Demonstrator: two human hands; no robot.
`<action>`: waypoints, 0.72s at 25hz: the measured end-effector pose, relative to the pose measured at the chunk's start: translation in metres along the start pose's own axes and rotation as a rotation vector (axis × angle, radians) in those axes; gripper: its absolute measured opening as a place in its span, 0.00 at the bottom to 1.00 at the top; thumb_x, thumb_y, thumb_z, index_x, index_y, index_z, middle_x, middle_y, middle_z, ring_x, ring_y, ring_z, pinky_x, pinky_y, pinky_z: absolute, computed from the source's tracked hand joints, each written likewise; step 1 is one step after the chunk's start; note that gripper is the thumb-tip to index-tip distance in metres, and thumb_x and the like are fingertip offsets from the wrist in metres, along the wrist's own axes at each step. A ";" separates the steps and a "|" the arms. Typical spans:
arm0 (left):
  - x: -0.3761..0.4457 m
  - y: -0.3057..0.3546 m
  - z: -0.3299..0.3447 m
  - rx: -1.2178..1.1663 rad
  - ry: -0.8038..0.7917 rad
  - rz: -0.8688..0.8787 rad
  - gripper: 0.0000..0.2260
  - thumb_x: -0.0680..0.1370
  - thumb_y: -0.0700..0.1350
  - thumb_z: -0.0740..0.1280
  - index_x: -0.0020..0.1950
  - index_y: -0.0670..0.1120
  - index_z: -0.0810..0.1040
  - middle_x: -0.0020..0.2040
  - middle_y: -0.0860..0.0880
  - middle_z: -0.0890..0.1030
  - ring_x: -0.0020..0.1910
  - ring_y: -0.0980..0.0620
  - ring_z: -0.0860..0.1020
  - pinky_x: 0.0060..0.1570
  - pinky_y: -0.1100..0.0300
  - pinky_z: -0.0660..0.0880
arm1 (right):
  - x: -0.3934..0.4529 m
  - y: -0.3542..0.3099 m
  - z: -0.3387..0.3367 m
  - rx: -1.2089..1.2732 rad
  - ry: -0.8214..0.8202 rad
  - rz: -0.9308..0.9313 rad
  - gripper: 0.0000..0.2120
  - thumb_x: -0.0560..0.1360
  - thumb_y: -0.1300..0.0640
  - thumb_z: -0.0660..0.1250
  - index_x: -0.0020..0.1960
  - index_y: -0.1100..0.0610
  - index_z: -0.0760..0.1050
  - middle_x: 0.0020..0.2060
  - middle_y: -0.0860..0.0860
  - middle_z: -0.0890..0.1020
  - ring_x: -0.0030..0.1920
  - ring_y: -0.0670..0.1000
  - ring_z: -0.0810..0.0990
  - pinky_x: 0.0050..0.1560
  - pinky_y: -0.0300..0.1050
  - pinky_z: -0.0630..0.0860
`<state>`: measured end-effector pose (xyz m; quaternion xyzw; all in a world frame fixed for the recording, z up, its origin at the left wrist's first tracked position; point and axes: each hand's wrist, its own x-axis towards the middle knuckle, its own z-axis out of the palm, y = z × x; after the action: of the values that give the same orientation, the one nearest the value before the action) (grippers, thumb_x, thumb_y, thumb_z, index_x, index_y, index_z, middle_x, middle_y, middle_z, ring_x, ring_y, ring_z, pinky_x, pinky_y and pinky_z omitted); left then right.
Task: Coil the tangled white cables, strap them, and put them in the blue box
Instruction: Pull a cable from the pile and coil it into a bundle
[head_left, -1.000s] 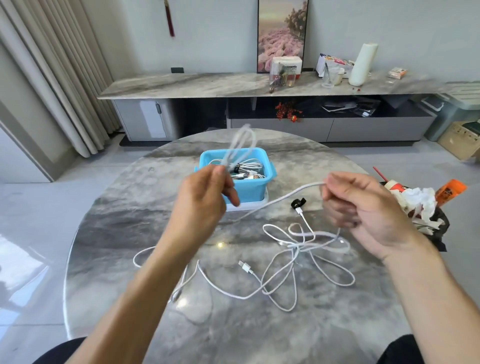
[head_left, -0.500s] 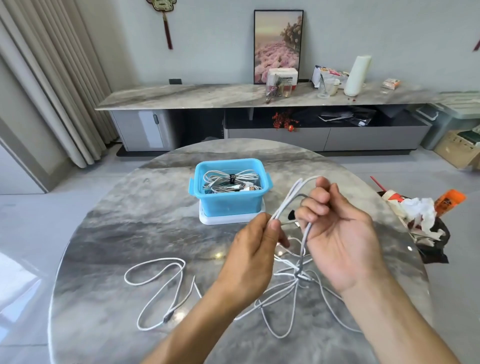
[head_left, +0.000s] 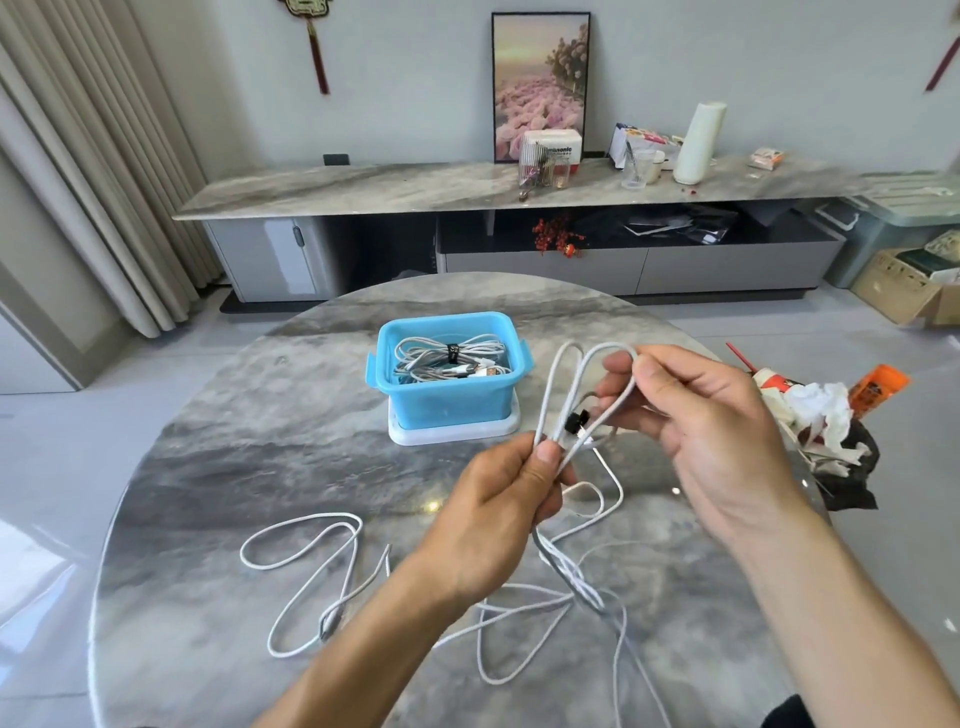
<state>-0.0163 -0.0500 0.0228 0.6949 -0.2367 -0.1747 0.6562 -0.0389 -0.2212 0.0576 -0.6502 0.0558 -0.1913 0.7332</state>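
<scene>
My left hand pinches the gathered lower ends of a white cable's loops above the round marble table. My right hand holds the top of the same loops between thumb and fingers. A black strap shows on the table just behind the loops. The rest of the white cable trails down into a loose tangle on the table, with another white cable loop lying at the left. The blue box sits on its white lid beyond my hands and holds strapped coiled cables.
A black bag stuffed with tissue and wrappers sits at the table's right edge. A long marble sideboard with a white bottle, boxes and glasses runs along the far wall. Cardboard boxes stand on the floor at the right.
My hands came together from wide apart, folding the cable into loops. The left hand dropped from in front of the box to the loops' lower end; the right now holds their top.
</scene>
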 end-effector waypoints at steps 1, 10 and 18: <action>0.000 0.001 0.000 0.009 0.037 0.010 0.15 0.83 0.51 0.57 0.43 0.45 0.75 0.31 0.55 0.69 0.30 0.58 0.66 0.33 0.68 0.65 | 0.000 0.000 -0.003 -0.113 0.054 -0.052 0.10 0.80 0.65 0.62 0.46 0.59 0.82 0.35 0.52 0.84 0.35 0.49 0.81 0.39 0.42 0.80; -0.004 0.002 0.000 -0.064 0.111 0.059 0.14 0.84 0.45 0.56 0.40 0.46 0.71 0.30 0.57 0.69 0.30 0.60 0.66 0.32 0.70 0.65 | -0.007 0.015 0.029 0.134 -0.063 0.211 0.15 0.81 0.52 0.60 0.48 0.61 0.80 0.40 0.59 0.82 0.35 0.54 0.81 0.35 0.48 0.81; 0.000 -0.004 -0.006 -0.190 -0.189 -0.030 0.16 0.81 0.52 0.56 0.43 0.45 0.77 0.27 0.48 0.68 0.28 0.52 0.63 0.32 0.60 0.61 | -0.016 0.014 0.034 0.019 -0.043 -0.003 0.15 0.83 0.54 0.56 0.44 0.58 0.75 0.33 0.49 0.81 0.31 0.53 0.76 0.29 0.41 0.75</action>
<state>-0.0125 -0.0454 0.0198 0.6134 -0.2695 -0.2707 0.6913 -0.0392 -0.1825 0.0467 -0.6472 0.0374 -0.1790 0.7401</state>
